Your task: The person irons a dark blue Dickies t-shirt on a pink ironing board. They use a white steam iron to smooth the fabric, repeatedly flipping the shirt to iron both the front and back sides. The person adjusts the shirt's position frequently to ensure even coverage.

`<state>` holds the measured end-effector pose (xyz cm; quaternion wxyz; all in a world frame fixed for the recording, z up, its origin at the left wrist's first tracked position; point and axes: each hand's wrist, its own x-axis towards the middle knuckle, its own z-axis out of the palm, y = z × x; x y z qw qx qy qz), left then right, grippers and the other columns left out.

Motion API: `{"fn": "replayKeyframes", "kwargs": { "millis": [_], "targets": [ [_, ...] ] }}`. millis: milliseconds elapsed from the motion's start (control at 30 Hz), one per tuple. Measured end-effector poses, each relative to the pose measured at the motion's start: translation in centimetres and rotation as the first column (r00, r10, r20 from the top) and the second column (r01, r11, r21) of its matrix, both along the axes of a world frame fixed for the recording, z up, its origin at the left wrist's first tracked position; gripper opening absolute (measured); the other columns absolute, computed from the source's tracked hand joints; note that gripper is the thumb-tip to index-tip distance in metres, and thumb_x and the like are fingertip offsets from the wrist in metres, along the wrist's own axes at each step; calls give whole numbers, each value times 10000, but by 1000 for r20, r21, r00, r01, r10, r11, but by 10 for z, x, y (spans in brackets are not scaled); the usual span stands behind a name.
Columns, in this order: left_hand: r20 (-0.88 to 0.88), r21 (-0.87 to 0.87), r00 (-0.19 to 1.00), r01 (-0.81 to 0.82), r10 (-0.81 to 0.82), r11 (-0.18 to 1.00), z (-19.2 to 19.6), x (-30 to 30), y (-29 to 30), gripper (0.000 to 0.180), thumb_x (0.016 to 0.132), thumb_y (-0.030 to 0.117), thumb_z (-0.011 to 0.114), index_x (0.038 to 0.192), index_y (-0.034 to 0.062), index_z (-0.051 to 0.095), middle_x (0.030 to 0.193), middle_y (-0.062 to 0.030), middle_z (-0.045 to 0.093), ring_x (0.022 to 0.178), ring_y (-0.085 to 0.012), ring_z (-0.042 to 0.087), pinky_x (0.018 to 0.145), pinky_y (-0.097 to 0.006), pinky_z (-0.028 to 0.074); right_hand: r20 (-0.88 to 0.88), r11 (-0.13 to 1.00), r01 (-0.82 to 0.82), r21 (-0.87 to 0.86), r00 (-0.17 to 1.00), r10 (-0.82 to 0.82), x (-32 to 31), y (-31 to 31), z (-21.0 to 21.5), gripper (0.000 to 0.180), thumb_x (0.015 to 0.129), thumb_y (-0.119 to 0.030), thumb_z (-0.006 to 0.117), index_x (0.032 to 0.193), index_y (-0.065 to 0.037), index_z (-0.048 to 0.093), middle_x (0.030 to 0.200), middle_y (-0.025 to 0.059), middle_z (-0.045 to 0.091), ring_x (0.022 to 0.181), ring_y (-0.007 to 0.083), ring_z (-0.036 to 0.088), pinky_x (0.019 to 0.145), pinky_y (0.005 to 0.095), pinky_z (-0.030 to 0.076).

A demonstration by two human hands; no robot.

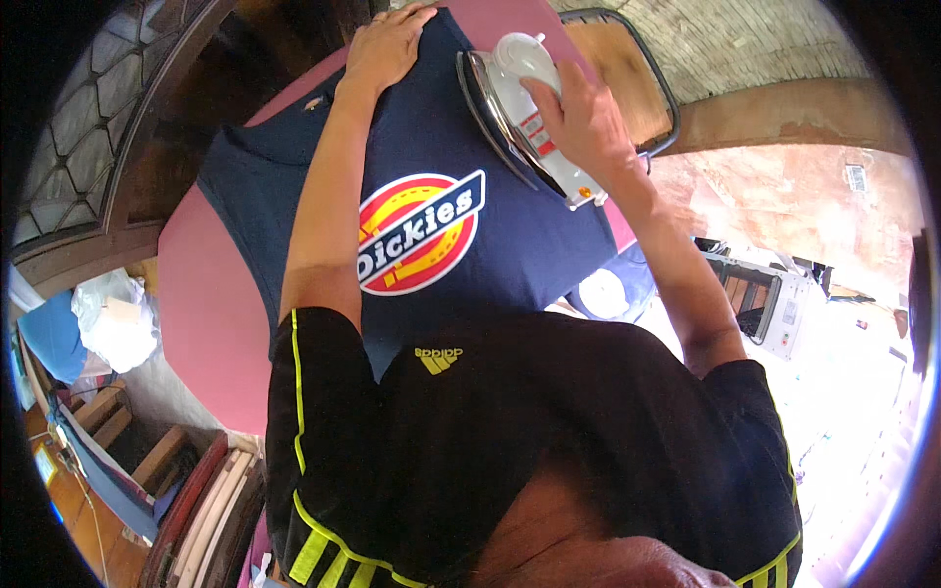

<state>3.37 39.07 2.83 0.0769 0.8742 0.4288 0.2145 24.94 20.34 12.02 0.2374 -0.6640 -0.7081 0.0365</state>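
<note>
Navy shirt (pixel 431 147) with a round red-and-yellow print, spread flat over the pink ironing board (pixel 211 314). Left hand (pixel 384 44) stretched to the shirt's far edge, palm down, fingers released and pressing the cloth. Right hand (pixel 578 118) clenched around the white iron (pixel 524 113), tilted on the shirt's right side, just beside the board's wire rest (pixel 659 88).

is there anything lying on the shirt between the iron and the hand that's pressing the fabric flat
Nothing visible. The iron, gripped by the right hand, and the left hand flat on the navy T-shirt have only bare cloth between them.
</note>
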Motion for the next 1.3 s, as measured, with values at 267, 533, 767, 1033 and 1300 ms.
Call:
{"fn": "replayKeyframes", "kwargs": {
  "millis": [267,533,767,1033,1300],
  "targets": [
    [458,137,883,-182,101,974,-42,-4,24,360,902,89,544,1246,3,605,1287,-232,593,1204,-375,564,1004,-474,456,-12,988,-107,108,994,109,-17,84,-2,432,969,-302,622,1278,-21,512,921,257,674,875,478,652,767,481,536],
    [413,117,864,-364,288,924,-24,-3,8,186,881,164,637,957,6,697,916,-197,649,923,-397,628,820,-477,499,-65,972,-178,152,980,190,-15,90,-1,462,938,-237,638,1268,47,485,1182,333,593,1089,504,580,912,510,490],
    [472,57,851,-290,230,955,-17,-5,10,147,877,136,649,919,19,728,935,-191,674,921,-392,645,825,-452,511,37,952,-254,170,967,251,-4,86,-8,457,930,-252,645,1265,37,529,1099,303,626,1015,485,607,862,502,501],
    [433,100,898,-132,76,986,-34,-31,35,178,885,167,649,937,19,733,996,-203,685,942,-397,649,854,-443,510,-85,931,-260,-256,965,247,-29,43,50,466,939,-245,646,1259,72,529,926,273,676,740,362,696,728,471,550],
    [77,123,945,-326,318,937,8,-110,-118,669,927,602,547,1418,148,526,1531,-165,410,1441,-375,337,1118,-640,253,114,848,-508,149,861,496,9,56,0,402,970,-310,637,1254,-42,543,882,246,678,834,458,662,745,464,532]
  ]
}}
